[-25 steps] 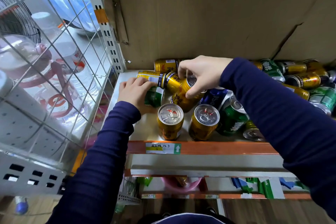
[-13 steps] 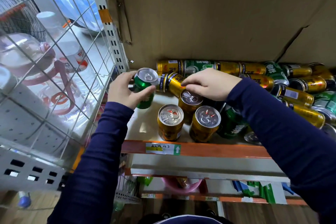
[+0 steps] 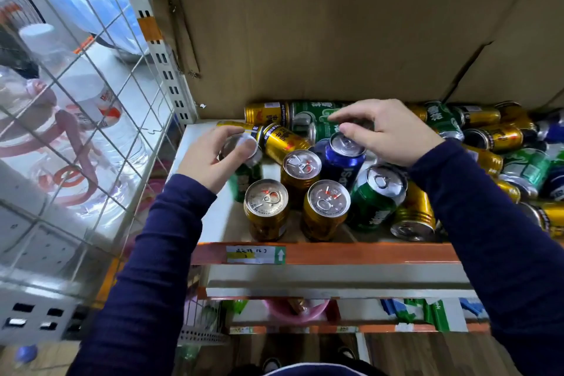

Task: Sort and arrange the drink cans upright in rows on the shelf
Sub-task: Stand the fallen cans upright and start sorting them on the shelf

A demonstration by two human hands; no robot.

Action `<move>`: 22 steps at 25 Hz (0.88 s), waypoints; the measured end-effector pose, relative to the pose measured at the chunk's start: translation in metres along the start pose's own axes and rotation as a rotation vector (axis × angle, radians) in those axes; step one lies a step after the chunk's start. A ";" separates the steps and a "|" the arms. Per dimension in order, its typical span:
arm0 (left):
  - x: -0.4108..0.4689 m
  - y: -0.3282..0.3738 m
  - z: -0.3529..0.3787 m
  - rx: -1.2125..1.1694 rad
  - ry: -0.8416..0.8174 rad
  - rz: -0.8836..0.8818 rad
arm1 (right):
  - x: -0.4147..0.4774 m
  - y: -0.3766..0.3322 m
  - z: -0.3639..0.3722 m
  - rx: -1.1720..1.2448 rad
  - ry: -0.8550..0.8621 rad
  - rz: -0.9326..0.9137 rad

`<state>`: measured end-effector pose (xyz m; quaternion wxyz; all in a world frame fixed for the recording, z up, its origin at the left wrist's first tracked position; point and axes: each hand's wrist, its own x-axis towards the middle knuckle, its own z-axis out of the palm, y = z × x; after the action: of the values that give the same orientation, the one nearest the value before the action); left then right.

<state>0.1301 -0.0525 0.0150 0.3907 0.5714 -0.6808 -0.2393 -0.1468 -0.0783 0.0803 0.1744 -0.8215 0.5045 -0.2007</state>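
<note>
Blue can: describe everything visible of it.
The blue can looks like metal: glossy blue wall with partly hidden white lettering, silver top, pull tab in place. It stands roughly upright on the shelf, close beside a gold can. The right hand is over it, thumb at its rim; a grip cannot be confirmed.

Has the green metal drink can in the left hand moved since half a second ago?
Yes. The green metal drink can has come down and forward, toward the upright front-left gold can, and now stands beside it, gripped by the left hand.
</note>
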 end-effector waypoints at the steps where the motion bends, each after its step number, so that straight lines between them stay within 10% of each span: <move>1: 0.004 0.010 0.004 0.073 0.035 0.049 | -0.010 0.008 -0.008 0.003 0.025 0.026; 10: 0.007 0.132 0.107 0.252 -0.033 0.524 | -0.129 0.115 -0.055 -0.116 0.050 0.264; 22: -0.040 0.178 0.213 0.477 -0.136 0.344 | -0.170 0.170 -0.029 -0.290 -0.144 0.011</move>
<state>-0.1452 0.0021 0.0188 0.2339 0.5059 -0.8293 -0.0407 -0.3605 -0.0009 -0.0045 0.0909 -0.8475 0.5189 -0.0654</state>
